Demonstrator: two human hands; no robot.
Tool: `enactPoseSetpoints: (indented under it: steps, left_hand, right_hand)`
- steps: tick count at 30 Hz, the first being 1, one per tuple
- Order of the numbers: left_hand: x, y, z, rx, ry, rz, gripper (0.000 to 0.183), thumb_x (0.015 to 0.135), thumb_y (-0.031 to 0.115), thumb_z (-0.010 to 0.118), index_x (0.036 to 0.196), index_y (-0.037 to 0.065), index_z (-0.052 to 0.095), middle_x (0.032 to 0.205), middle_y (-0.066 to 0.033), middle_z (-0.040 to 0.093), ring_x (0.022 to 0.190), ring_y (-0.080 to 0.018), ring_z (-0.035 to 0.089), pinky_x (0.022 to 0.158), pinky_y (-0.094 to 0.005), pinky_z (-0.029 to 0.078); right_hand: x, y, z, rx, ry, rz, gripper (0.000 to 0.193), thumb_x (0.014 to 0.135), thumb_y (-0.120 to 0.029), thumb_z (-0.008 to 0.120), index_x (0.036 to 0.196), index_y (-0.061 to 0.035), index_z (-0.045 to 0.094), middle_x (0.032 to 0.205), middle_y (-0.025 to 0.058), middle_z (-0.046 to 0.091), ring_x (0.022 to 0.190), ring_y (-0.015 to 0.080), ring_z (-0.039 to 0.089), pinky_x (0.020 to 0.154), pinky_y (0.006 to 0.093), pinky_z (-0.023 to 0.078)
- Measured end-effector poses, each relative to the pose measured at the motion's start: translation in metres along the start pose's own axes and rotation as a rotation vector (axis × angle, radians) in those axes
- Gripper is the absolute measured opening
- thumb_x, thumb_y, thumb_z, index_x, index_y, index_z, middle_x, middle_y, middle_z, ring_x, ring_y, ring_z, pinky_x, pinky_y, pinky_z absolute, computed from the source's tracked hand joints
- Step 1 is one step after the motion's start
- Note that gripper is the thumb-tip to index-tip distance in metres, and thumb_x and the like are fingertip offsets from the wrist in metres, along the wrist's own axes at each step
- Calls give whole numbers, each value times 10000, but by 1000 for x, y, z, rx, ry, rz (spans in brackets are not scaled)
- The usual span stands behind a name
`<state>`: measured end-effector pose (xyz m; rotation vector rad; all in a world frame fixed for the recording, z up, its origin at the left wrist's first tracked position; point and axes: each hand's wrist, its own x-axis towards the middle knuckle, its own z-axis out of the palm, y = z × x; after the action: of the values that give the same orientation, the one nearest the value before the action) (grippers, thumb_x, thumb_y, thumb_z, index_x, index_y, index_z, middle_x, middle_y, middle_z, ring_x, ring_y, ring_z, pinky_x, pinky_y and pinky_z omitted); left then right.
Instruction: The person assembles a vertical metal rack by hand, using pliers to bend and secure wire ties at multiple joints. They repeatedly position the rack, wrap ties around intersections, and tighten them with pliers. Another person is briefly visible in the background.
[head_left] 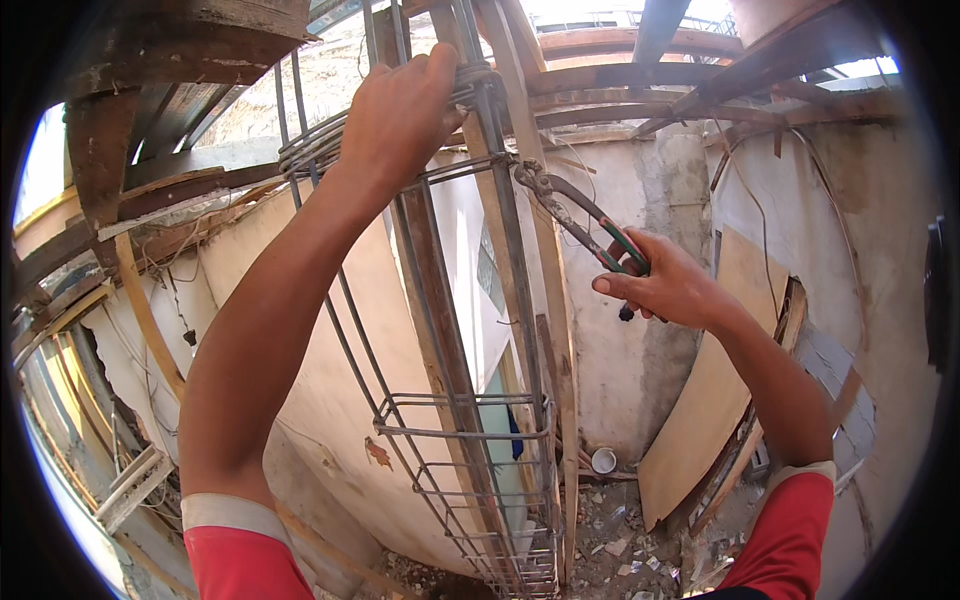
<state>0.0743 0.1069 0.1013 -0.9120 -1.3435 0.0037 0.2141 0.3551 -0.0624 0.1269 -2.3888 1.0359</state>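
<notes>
A tall column cage of steel rebar runs from the top of the view down to the floor, with square stirrups around its long bars. My left hand is raised and closed on the upper part of the cage, by a bundle of stirrups; its fingertips are partly hidden. In my right hand is a pair of pincers with worn green and red handles. Their jaws touch, or sit very close to, the corner where a stirrup meets a long bar, just below my left hand.
Wooden posts and a plank stand in and beside the cage. Roof beams cross overhead. Rough plastered walls stand behind. A plywood sheet leans at the right. Rubble and a white round container lie on the floor.
</notes>
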Motion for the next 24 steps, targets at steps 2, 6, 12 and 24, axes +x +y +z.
enactPoseSetpoints:
  steps: [2,6,12,24]
  left_hand:
    - [2,0,0,-2,27,23,481,803,248,862,1003,59,468,825,-171,689,788,-421,661,739,-484,499]
    - [2,-4,4,4,65,67,470,816,260,855,1007,60,475,845,-170,696,794,-410,679,703,-484,514]
    - [2,-3,2,11,52,49,467,819,265,855,1024,63,488,842,-165,707,780,-386,686,694,-479,518]
    - [-1,9,-29,-53,-33,-16,385,830,196,782,1068,6,547,960,-212,684,943,-409,671,830,-498,516]
  right_hand:
    - [-4,-1,-1,-253,309,-201,344,932,-344,766,1030,-43,631,817,70,615,734,164,641,602,333,489]
    - [-3,11,-2,-724,847,-586,382,897,-244,790,1190,-34,664,910,97,596,864,241,636,698,390,501]
    - [-2,16,1,131,316,-218,351,998,-377,681,1101,-42,667,701,43,570,513,147,552,476,311,447]
    - [-10,-1,30,-270,487,-269,355,953,-299,720,1184,-49,620,786,40,598,685,142,612,607,350,485]
